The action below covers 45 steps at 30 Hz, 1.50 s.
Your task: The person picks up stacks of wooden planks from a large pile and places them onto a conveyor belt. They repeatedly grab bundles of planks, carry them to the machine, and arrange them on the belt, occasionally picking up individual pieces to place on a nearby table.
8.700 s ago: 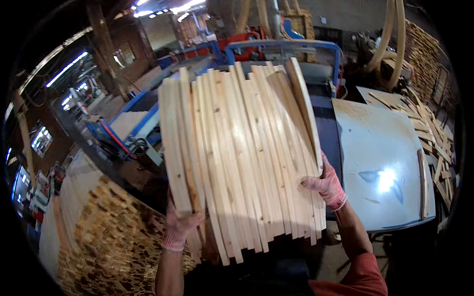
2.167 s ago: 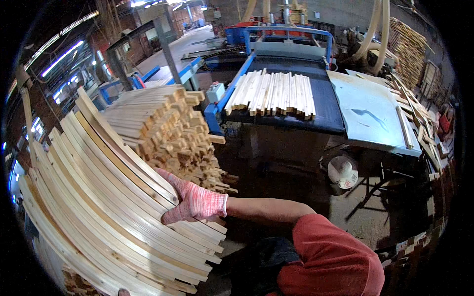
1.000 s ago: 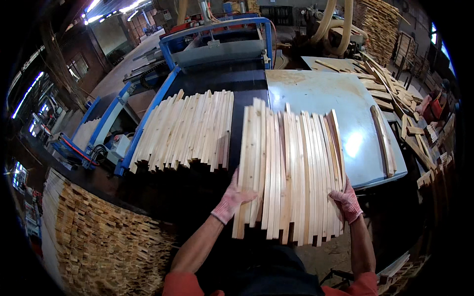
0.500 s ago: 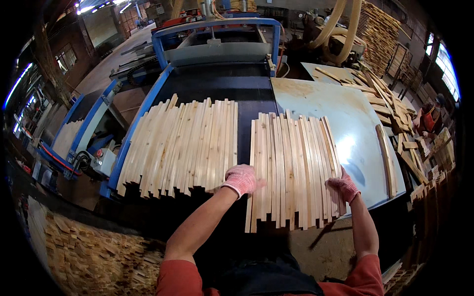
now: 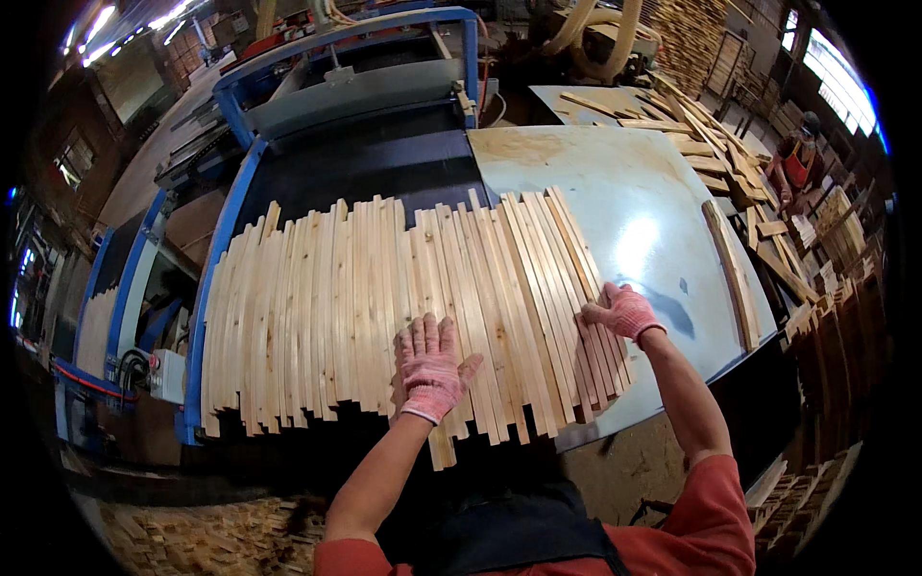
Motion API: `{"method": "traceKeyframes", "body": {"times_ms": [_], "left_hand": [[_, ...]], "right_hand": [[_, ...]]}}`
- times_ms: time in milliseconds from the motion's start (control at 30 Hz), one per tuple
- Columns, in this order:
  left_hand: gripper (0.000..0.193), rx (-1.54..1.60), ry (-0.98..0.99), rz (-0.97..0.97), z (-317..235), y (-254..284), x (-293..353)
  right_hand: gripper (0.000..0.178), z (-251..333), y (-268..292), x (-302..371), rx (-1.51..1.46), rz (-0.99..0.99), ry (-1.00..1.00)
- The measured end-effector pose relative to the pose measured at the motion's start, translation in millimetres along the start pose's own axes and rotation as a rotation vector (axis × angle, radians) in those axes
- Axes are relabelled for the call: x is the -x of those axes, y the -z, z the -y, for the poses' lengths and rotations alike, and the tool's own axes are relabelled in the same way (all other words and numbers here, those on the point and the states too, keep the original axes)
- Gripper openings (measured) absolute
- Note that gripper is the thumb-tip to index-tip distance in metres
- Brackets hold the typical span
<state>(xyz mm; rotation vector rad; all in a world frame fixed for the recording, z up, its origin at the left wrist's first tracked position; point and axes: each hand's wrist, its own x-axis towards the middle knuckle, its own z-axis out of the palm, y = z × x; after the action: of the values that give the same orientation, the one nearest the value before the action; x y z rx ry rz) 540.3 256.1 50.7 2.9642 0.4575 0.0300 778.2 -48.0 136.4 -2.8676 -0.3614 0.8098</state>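
Note:
Many narrow wooden strips lie side by side on the dark conveyor belt, their ends uneven. My left hand, in a pink knit glove, lies flat across the strips near their front ends, fingers stretched out. At the right edge of the row my right hand, gloved the same way, rests its fingers against the outermost strips, thumb and fingers apart. The right part of the row slants a little and reaches onto the pale metal sheet table. One strip sticks out toward me below my left hand.
A blue machine frame spans the belt's far end. On the sheet's right side lies a single board. Beyond it is a jumbled heap of boards, and a person in a red top is at the far right. Stacked wood sits at lower left.
The right group of strips has moved left and now meets the left group; the gap between them has closed. My left hand has gone from the gap to lying flat on top.

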Motion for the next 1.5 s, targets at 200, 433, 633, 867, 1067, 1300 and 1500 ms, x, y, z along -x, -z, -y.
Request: {"method": "traceKeyframes", "body": {"times_ms": [200, 433, 633, 867, 1067, 1300, 1500], "left_hand": [[0.098, -0.022, 0.002, 0.024, -14.6, 8.5, -7.3], [0.099, -0.085, 0.035, 0.072, -18.7, 12.3, -9.4], [0.099, -0.100, 0.061, 0.105, -17.6, 8.8, -7.9], [0.095, -0.038, 0.059, 0.093, -12.1, 4.6, -10.0], [0.092, 0.283, 0.134, -0.112, 62.3, 12.3, 13.0], [0.107, -0.040, 0.741, -0.269, 301.7, 64.9, 110.3], [0.103, -0.298, 1.166, -0.223, 473.0, 156.7, 185.6]], "right_hand": [[0.089, 64.2, -45.8, -24.7, 0.048, -0.587, 0.406], [0.069, 117.9, -65.3, -62.6, 0.108, -0.616, 0.474], [0.071, 80.1, -48.8, -74.8, 0.057, -0.638, 0.431], [0.072, 41.5, -29.3, -87.5, 0.086, -0.594, 0.346], [0.066, 74.3, -37.9, -58.0, -0.163, -0.659, 0.710], [0.056, 126.4, -63.6, -25.8, -0.362, -0.214, 0.446], [0.059, 106.2, -135.7, -77.9, -0.477, -0.464, 0.416]]}}
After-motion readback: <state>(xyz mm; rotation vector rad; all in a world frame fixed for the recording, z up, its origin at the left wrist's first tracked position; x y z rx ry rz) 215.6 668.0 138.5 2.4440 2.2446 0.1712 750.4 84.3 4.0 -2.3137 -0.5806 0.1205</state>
